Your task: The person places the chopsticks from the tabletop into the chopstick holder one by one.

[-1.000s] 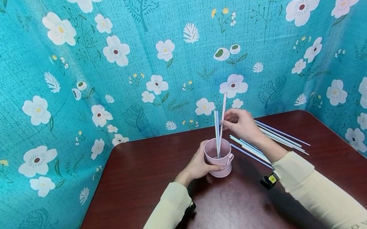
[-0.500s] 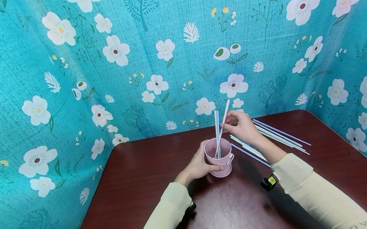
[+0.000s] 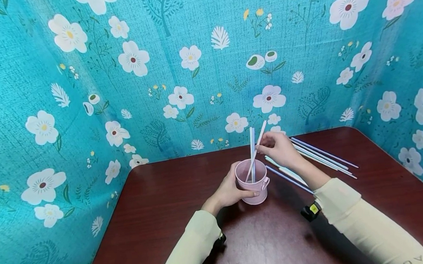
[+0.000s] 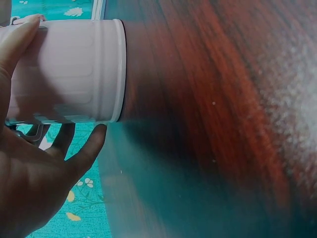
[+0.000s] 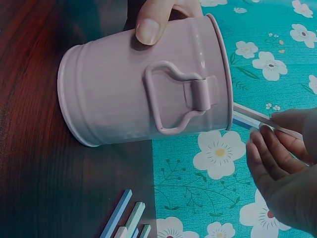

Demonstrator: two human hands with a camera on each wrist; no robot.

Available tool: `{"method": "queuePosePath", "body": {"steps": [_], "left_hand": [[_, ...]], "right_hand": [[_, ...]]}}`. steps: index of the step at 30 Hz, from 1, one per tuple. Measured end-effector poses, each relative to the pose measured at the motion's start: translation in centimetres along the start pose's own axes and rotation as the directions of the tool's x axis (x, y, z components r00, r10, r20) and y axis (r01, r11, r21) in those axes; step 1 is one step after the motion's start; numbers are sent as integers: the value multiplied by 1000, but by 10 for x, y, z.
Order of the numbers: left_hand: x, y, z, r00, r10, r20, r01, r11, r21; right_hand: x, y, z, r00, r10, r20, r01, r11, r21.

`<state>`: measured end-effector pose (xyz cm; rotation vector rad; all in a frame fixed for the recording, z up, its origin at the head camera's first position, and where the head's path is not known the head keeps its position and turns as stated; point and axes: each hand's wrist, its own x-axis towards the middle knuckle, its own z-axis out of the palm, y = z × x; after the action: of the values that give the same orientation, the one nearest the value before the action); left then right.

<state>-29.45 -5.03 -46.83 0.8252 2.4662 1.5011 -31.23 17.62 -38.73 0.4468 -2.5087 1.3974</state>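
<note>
A small pink metal bucket (image 3: 251,192) with a wire side handle (image 5: 171,99) stands upright on the table. My left hand (image 3: 228,190) grips it from the left, the thumb across its front; in the left wrist view the fingers curve round its far side. My right hand (image 3: 280,147) pinches a pale pink stick (image 3: 261,132) that leans in the bucket, its lower end inside. Beside that stick, a pale stick and a blue stick (image 3: 253,137) stand nearly upright in the bucket. In the right wrist view the fingers hold the stick just past the rim.
Several blue, green and white sticks (image 3: 323,157) lie on the dark red wooden table (image 3: 164,200) to the right, partly behind my right forearm. Closer to the bucket lies another group, including a blue stick (image 3: 288,179). A teal floral curtain (image 3: 193,80) hangs round the table's back and sides.
The pink stick has sunk lower into the bucket and tilted more to the right, its lower end shifting left. My right hand has moved slightly down; my left hand keeps its grip.
</note>
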Motion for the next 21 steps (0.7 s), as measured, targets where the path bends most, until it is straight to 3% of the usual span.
{"method": "queuePosePath", "body": {"steps": [21], "left_hand": [[1,-2,1,1000,17,-9,-17,1000,-9]], "right_hand": [[-3,7,5,999,-12,35,14,997,-80]]}}
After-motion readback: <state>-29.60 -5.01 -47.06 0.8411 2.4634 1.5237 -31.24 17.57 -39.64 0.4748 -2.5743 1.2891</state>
